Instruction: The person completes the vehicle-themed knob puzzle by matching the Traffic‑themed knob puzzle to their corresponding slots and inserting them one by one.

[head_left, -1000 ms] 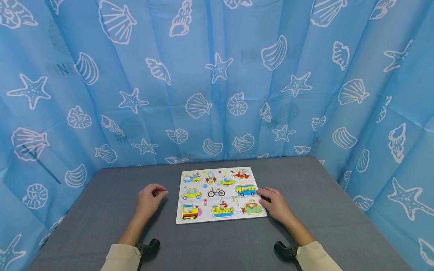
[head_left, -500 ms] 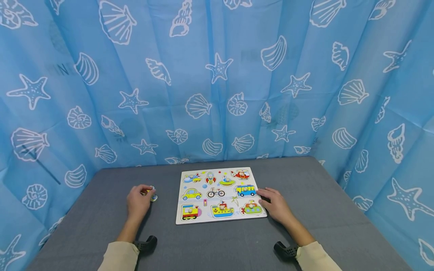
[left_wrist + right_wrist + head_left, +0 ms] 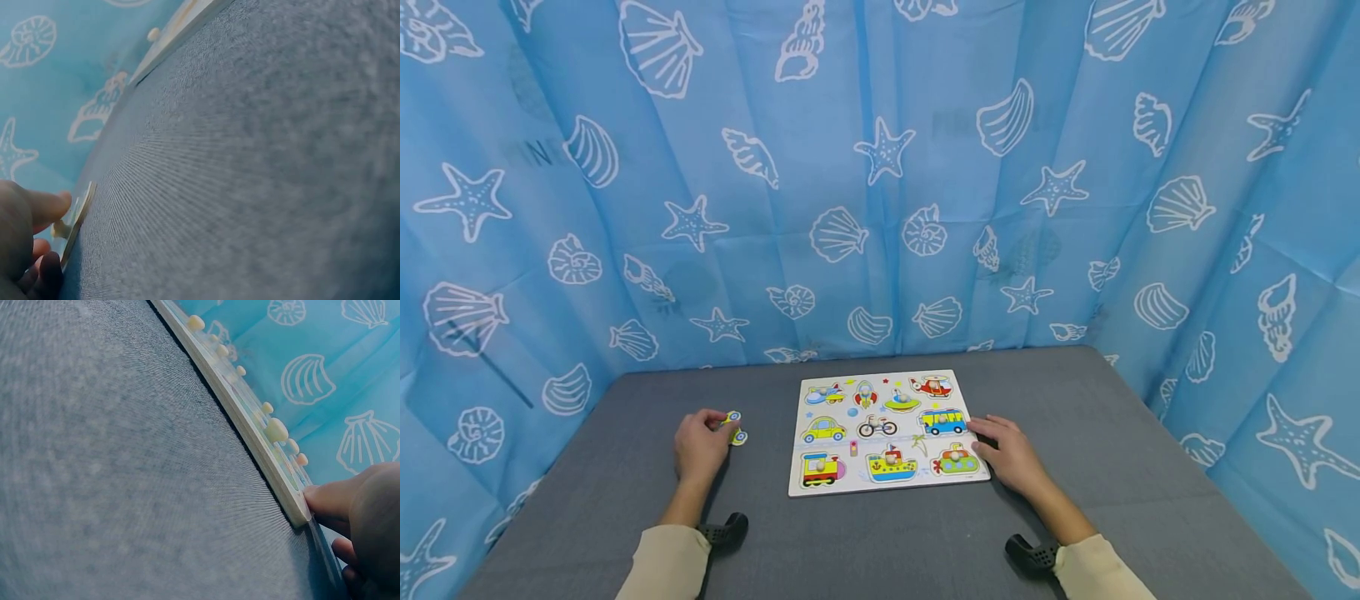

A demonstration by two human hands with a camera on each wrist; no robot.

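A small yellow-green car puzzle piece [image 3: 734,427] with blue wheels lies left of the puzzle board, turned on end. Thumb and fingers of my left hand [image 3: 702,443] close around the piece's knob [image 3: 60,229], one fingertip above and others below it in the left wrist view. My right hand [image 3: 1017,457] rests at the right edge of the white puzzle board [image 3: 891,492], near the blue bus [image 3: 943,422]. In the right wrist view one fingertip touches the board's corner, while the other fingers hang beside it.
Vehicle pictures fill the board, several with round knobs. The yellow car [image 3: 824,429] and bicycle [image 3: 877,426] pictures show no knob. A grey cloth table [image 3: 880,550] lies beneath, with a blue seashell curtain [image 3: 880,183] behind and along its sides.
My left hand has moved left, away from the board, and the car piece has come into view at its fingertips. The right hand and board have stayed in place.
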